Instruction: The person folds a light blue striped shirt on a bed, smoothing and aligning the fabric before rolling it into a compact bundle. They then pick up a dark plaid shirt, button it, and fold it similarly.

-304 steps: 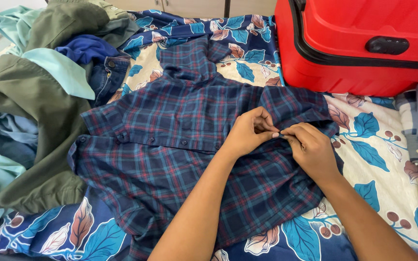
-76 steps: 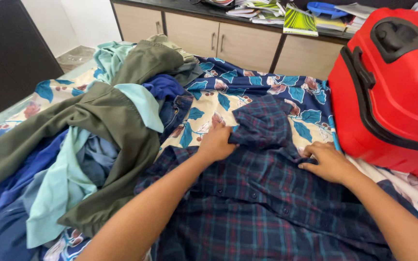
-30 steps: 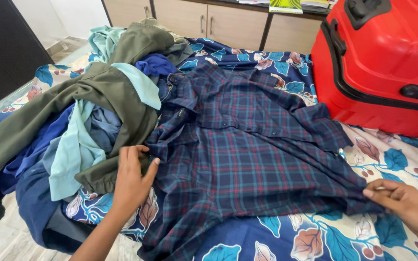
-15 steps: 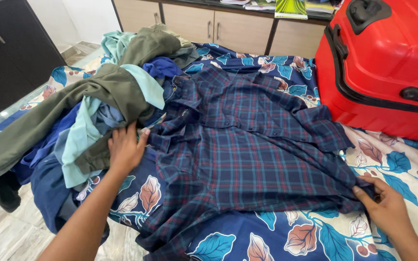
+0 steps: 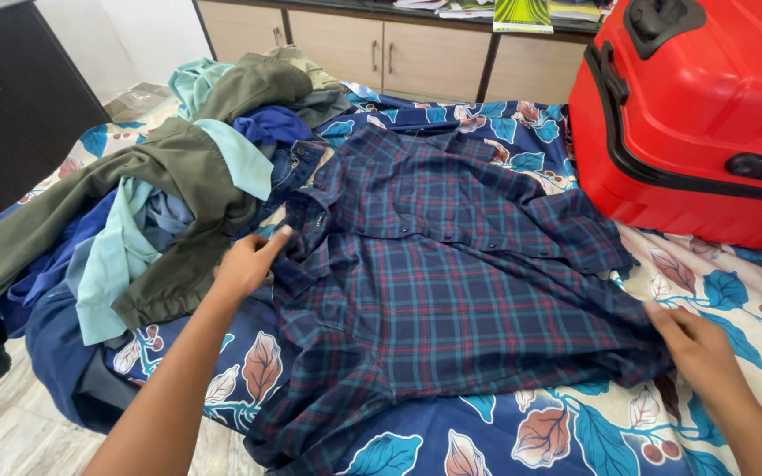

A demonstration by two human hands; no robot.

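I see the plaid shirt (image 5: 451,291) spread front-up across the floral bedsheet (image 5: 575,423), collar toward the cabinets, hem toward me. Half a second ago my left hand (image 5: 249,263) lay against the edge of the clothes pile (image 5: 160,220); now it has shifted right and sits on the shirt's left side, fingers extended with the fingertips touching the fabric near the sleeve. It looks open and flat rather than pinching, though the thumb side is hidden, so I cannot rule out a fold caught underneath.

My right hand (image 5: 698,348) is at the shirt's lower right corner, as it was a moment ago, but the fingers now lie more stretched over the cloth edge (earlier they curled around it). Whether any fabric is actually held beneath the palm I cannot tell.

The shirt itself looks flatter than one second back, its right side pulled out toward the red suitcase (image 5: 698,115), which stands just beside the sleeve. The olive, teal and blue garments in the pile have not moved.
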